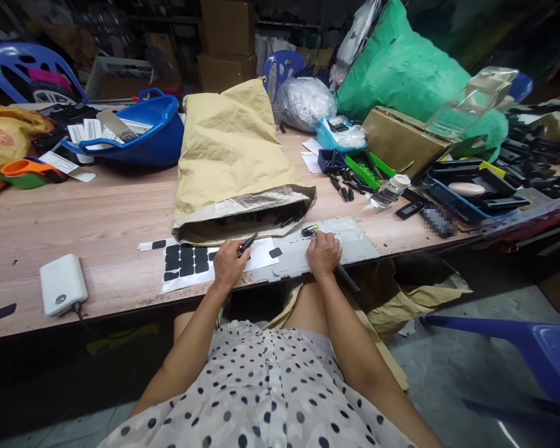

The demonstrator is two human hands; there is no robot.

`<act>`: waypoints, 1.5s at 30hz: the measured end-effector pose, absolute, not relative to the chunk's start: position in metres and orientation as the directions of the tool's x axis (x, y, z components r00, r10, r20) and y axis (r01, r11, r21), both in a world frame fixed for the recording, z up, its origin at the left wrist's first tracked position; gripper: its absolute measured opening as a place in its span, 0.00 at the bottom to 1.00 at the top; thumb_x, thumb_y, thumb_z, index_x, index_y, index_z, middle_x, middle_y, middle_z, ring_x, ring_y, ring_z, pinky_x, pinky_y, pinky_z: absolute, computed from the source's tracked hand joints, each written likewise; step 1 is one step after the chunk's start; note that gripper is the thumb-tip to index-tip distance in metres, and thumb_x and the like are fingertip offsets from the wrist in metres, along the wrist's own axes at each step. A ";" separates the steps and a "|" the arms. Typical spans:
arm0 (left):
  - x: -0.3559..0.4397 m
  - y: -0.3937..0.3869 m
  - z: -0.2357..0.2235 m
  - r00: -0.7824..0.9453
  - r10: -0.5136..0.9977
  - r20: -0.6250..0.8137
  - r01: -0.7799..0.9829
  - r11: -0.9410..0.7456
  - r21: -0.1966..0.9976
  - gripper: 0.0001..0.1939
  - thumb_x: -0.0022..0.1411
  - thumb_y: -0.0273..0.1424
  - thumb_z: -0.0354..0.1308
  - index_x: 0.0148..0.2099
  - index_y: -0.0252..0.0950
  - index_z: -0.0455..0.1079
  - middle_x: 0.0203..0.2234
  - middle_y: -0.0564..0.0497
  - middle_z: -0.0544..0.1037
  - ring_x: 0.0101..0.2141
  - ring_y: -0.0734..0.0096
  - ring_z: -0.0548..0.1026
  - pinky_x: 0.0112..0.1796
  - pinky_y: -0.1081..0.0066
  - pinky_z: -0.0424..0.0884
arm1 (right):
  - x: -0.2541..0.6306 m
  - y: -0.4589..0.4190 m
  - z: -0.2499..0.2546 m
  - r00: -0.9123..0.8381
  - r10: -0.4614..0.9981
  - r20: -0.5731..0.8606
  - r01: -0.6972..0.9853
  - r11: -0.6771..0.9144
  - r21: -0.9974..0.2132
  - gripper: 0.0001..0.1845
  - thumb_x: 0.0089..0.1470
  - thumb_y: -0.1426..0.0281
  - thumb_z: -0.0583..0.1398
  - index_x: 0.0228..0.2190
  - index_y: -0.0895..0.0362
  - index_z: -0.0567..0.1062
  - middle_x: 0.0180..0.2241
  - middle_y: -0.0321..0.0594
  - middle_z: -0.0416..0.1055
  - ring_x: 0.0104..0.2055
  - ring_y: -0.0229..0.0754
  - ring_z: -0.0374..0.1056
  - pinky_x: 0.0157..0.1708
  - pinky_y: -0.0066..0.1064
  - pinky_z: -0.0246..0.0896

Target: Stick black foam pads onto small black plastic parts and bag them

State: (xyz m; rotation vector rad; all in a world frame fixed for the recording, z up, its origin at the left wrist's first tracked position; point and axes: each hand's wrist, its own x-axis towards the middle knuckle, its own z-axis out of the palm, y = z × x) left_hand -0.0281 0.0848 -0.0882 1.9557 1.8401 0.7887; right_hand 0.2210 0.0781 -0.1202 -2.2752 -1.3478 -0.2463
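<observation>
My left hand (pixel 229 262) is closed on a slim black pen-like piece (pixel 248 242), held over a white sheet of black stickers (pixel 186 261). My right hand (pixel 324 253) grips a black-handled tool (pixel 346 277); a small shiny metal head shows beyond the fingers, but its kind is not clear. Beneath that hand is a grey taped board (pixel 350 239) along the table's front edge. Just beyond both hands lies a tan paper sack (pixel 233 146), its mouth facing me, with dark pieces inside.
A white power bank (pixel 63 283) with a cable lies at the left. Behind it stands a blue basin (pixel 144 134) of white cards. To the right are a green tray (pixel 368 168), a clear bottle (pixel 389 191) and a bin of black parts (pixel 471 190). A blue chair (pixel 532 348) stands at lower right.
</observation>
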 end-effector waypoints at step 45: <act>-0.019 0.085 -0.101 0.190 0.979 0.077 0.723 -0.193 0.664 0.05 0.56 0.32 0.66 0.38 0.44 0.80 0.33 0.52 0.79 0.40 0.61 0.74 0.45 0.62 0.67 | 0.143 0.028 -0.099 0.057 0.894 0.445 0.799 0.227 -0.557 0.20 0.66 0.68 0.49 0.46 0.55 0.79 0.36 0.44 0.75 0.39 0.42 0.71 0.41 0.30 0.66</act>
